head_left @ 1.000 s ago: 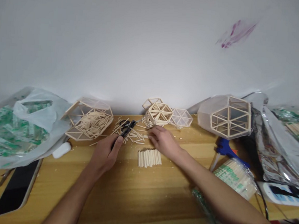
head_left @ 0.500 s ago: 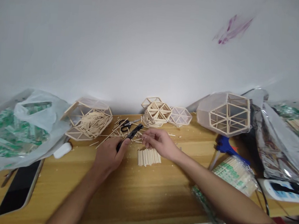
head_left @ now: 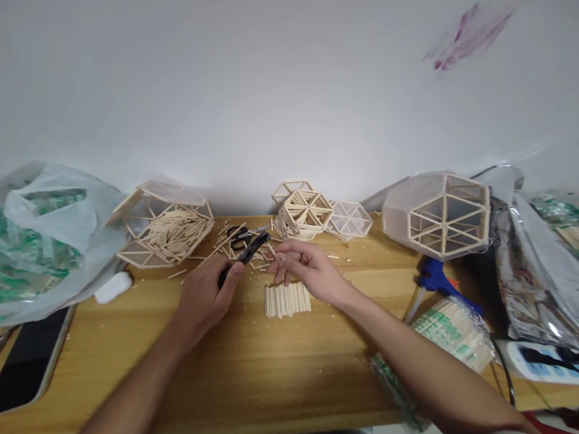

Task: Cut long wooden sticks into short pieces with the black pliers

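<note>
Left hand [head_left: 205, 299] grips black cutters [head_left: 245, 253], long axis slanting away and rightward; their tip sits just beside the right hand [head_left: 308, 270], whose fingertips pinch 1 short stick [head_left: 271, 249].

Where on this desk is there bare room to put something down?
Bare wood lies on the table between the two forearms, nearer than the row of cut sticks, and between the phone and the left hand, which grips the cutters. Crowded: the back by the hexagon frames and the right side by the stick packet.
</note>
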Motion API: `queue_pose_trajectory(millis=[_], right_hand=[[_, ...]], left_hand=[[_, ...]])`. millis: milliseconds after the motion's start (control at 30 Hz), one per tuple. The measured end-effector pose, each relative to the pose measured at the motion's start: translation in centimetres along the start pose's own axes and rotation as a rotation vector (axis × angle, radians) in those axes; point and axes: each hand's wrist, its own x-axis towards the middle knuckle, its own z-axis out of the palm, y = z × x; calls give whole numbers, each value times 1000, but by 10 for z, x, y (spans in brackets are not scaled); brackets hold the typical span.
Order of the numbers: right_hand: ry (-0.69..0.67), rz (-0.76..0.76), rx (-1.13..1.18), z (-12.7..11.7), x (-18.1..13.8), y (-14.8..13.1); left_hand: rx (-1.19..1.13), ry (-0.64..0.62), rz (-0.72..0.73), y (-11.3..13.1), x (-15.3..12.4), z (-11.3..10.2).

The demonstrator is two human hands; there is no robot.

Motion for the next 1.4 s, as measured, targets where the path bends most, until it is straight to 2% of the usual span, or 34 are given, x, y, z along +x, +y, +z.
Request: queue_pose_trajectory(millis=[533, 600, 667, 733, 800, 900, 1033, 1200, 1400], right_hand=[[23, 31, 48, -1, 0, 1], [19, 31, 34, -1, -1, 0], [0, 33, 20, -1, -1, -1], [-46, 36, 11, -1, -2, -1], [-106, 38, 21, 0, -2, 0], [-158, 32, 58, 1, -2, 2], [-158, 25, 90, 1, -2, 3], [-114, 24, 100, 1, -2, -1], [-105, 0, 82, 2, -3, -4]], left_hand=[[-66, -10, 18, -1, -1, 2], [-129, 0, -28, -1, -1, 4], [-230, 9, -136, 0, -1, 6], [-334, 30, -251, 2, -2, 7], [-375, 63, -282, 4, -3, 8], [-257, 90, -142, 6, -3, 8], [-17, 140, 62, 5, -2, 7], [127, 143, 137, 4, -3, 8], [188, 149, 154, 5, -5, 7]])
